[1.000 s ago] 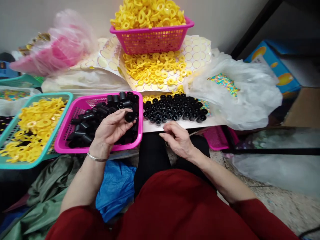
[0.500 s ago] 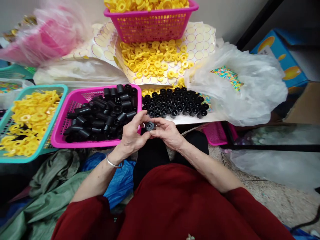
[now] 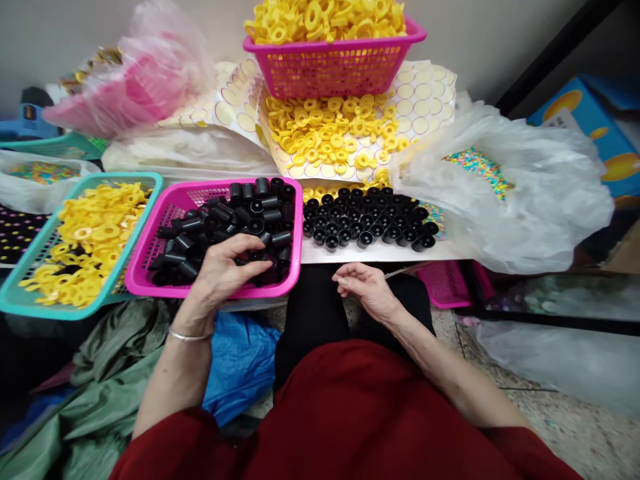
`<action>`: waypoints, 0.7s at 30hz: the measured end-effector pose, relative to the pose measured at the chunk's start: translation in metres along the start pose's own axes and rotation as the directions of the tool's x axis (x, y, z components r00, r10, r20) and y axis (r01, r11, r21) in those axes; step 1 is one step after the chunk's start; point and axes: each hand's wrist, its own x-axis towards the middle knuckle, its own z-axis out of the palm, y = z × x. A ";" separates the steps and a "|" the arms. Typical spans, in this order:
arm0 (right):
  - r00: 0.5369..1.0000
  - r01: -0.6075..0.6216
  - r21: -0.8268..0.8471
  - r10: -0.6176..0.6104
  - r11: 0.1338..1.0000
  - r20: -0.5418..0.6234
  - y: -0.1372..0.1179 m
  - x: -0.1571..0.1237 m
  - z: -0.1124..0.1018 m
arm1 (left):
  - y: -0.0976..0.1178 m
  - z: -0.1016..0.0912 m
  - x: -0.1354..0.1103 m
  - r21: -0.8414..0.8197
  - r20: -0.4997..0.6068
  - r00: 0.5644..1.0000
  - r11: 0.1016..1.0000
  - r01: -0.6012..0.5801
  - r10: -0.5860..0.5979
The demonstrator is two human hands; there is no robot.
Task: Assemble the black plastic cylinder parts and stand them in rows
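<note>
My left hand (image 3: 227, 267) reaches over the right end of the pink basket (image 3: 173, 291), thumb and forefinger apart. Black plastic cylinders (image 3: 223, 213) fill that basket, and some lie right at my fingertips. No cylinder is clearly gripped. Above my lap, in front of the table edge, my right hand (image 3: 365, 288) has its fingers curled in towards the thumb. Whatever may be between them is hidden. Just beyond it, black cylinders (image 3: 365, 238) stand upright in close rows on the white surface, their hollow ends up.
A teal basket (image 3: 155, 193) of yellow rings (image 3: 100, 227) stands left. Behind the rows, loose yellow rings (image 3: 335, 133) lie beneath a raised pink basket (image 3: 325, 63). A plastic bag (image 3: 545, 200) with coloured beads is at right. Blue plastic (image 3: 240, 367) lies below the table.
My hands have parted: both were on one black cylinder over the table edge. My left hand has moved left into the pink basket; the right has dropped back slightly. The view has shifted a little.
</note>
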 end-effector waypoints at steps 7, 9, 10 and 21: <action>0.982 -0.045 -0.014 0.042 0.999 -0.184 0.014 -0.011 -0.027 | -0.054 -0.048 0.052 0.297 -0.298 0.914 0.883 0.363 -0.275; 0.979 -0.048 -0.020 0.043 0.999 -0.199 0.018 -0.013 -0.030 | -0.054 -0.053 0.066 0.463 -0.209 0.949 0.832 0.307 -0.234; 0.978 -0.053 -0.022 0.047 0.998 -0.203 0.020 -0.014 -0.031 | -0.051 -0.054 0.072 0.539 -0.139 0.966 0.802 0.258 -0.218; 0.971 -0.107 -0.027 0.099 0.994 -0.217 0.033 -0.014 -0.033 | -0.040 -0.052 0.071 0.877 0.151 0.860 0.468 0.111 -0.488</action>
